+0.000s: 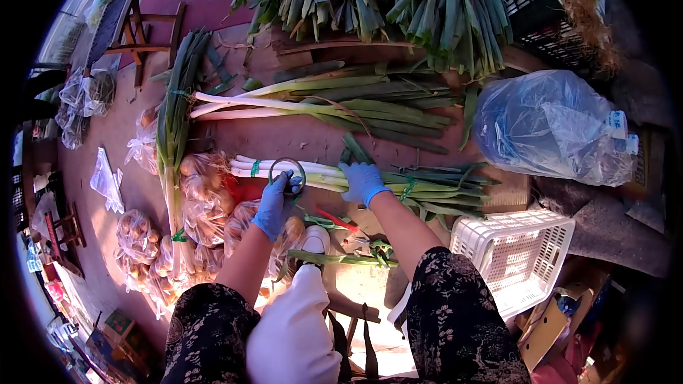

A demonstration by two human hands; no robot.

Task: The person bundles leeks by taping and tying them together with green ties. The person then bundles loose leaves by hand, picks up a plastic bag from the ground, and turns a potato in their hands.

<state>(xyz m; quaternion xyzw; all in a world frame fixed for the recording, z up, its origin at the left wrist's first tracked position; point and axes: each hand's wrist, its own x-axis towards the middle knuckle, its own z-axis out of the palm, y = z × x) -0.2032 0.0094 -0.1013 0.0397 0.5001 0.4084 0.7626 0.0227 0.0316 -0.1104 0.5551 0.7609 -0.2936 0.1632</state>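
Observation:
A bundle of leeks (320,174) lies crosswise in front of me, white ends left and green leaves right. Green bands circle it near both ends. My left hand (274,206), in a blue glove, is closed on a thin dark ring that looks like a tape roll (304,176), held over the white stalks. My right hand (364,183), gloved too, grips the bundle near its middle. A short dark green leaf piece (358,148) sticks up beside its fingertips. Below lie a red-handled tool (336,219), its kind unclear, and a loose green leaf (341,259).
Loose leeks (320,103) lie beyond the bundle; a tied bunch (174,121) stretches along the left. Bagged round produce (206,192) sits front left. A white crate (512,256) and a large blue plastic bottle (551,128) stand right. More leek bunches (448,14) line the back.

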